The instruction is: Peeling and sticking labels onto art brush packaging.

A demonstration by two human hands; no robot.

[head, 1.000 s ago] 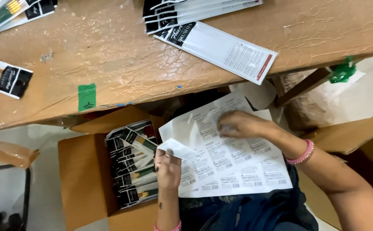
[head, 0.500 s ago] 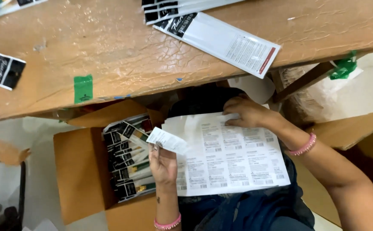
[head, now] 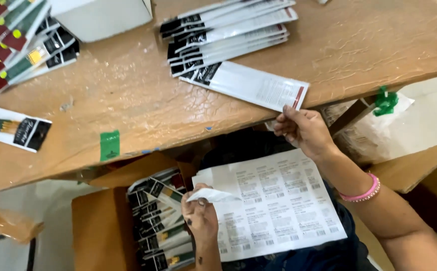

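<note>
My left hand [head: 202, 217] pinches a small white peeled label [head: 212, 195] above the white sheet of printed labels [head: 278, 206] on my lap. My right hand [head: 304, 129] reaches up to the wooden table's [head: 128, 105] front edge and grips the lower corner of a long white packet [head: 251, 85] that lies flat there, its black end pointing left. Behind it lies a fanned pile of similar black-and-white packets [head: 228, 32].
An open cardboard box [head: 103, 231] beside my left knee holds several packets [head: 160, 221]. More packets [head: 20, 45] lie at the table's far left, a single one [head: 18, 128] at the left edge. A white box [head: 103, 17] stands at the back. Green tape [head: 110, 145] marks the table's front.
My right hand has left the label sheet and risen to the table edge, taking hold of the white packet's corner. My left hand still holds the peeled label. The view has tilted up.
</note>
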